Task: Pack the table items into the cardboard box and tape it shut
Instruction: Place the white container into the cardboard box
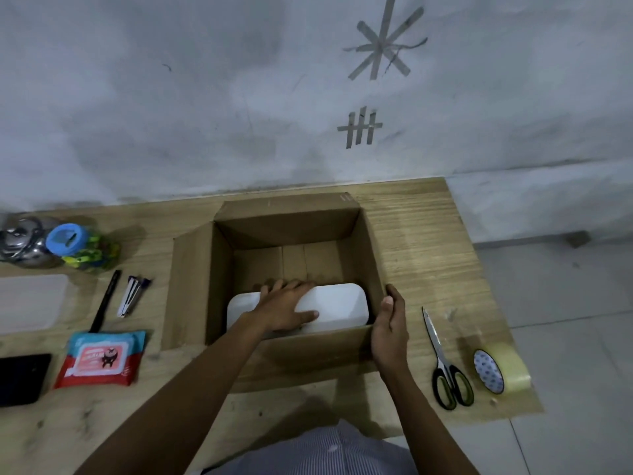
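Here, wooden table point(428, 234), smudged grey wall point(205, 97), tiled floor point(565, 303)

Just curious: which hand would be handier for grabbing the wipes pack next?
Probably the left hand. The wipes pack lies left of the box, on that hand's side, while the right hand holds the box's right wall.

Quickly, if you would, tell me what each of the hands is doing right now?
Left hand: open, palm flat on the white container inside the cardboard box.
Right hand: gripping the box's right wall at the near corner.
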`<move>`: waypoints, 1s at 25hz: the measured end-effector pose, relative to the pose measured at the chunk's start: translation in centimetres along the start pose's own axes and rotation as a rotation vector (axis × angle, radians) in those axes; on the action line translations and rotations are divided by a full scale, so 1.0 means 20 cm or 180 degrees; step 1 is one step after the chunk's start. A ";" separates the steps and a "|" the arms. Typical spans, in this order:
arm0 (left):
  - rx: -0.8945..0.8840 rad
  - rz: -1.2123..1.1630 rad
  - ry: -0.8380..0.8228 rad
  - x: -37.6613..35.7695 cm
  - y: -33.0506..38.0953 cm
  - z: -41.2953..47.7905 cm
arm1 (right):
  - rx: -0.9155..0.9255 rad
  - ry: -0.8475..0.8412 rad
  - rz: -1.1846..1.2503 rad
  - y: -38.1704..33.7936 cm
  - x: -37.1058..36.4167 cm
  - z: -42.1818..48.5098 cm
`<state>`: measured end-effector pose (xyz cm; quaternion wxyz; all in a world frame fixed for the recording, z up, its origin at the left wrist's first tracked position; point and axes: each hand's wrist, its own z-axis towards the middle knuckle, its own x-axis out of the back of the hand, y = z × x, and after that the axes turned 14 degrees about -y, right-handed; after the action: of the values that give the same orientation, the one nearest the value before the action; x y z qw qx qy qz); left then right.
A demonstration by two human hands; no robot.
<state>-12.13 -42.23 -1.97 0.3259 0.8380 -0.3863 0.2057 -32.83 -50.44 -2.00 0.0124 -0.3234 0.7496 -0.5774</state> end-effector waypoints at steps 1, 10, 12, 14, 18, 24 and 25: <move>0.0004 -0.0068 0.0058 -0.01 0.00 -0.01 | 0.0092 0.0205 -0.0352 -0.01 -0.01 0.00; 0.0195 0.0005 0.1242 -0.03 -0.09 -0.30 | 0.1223 -0.0158 -0.2679 -0.20 -0.23 -0.09; 0.0219 0.0171 0.1807 -0.05 -0.22 -0.41 | 0.1514 -0.0473 -0.2531 -0.25 -0.36 -0.13; 0.0268 0.0031 0.2321 -0.08 -0.36 -0.52 | 0.1734 -0.0921 -0.2226 -0.30 -0.51 -0.17; 0.0209 -0.0895 0.2686 -0.13 -0.60 -0.67 | 0.1883 -0.2079 -0.1846 -0.47 -0.78 -0.24; 0.0447 -0.1158 0.2807 -0.10 -0.99 -0.81 | 0.2086 -0.2169 -0.2886 -0.74 -1.20 -0.22; 0.0524 -0.1174 0.2833 -0.06 -1.07 -0.83 | 0.1956 -0.2047 -0.2999 -0.77 -1.27 -0.19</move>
<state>2.27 -19.49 0.71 0.4230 0.7461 -0.0371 0.5128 -7.00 -36.35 3.81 0.0736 -0.7562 0.2869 -0.5835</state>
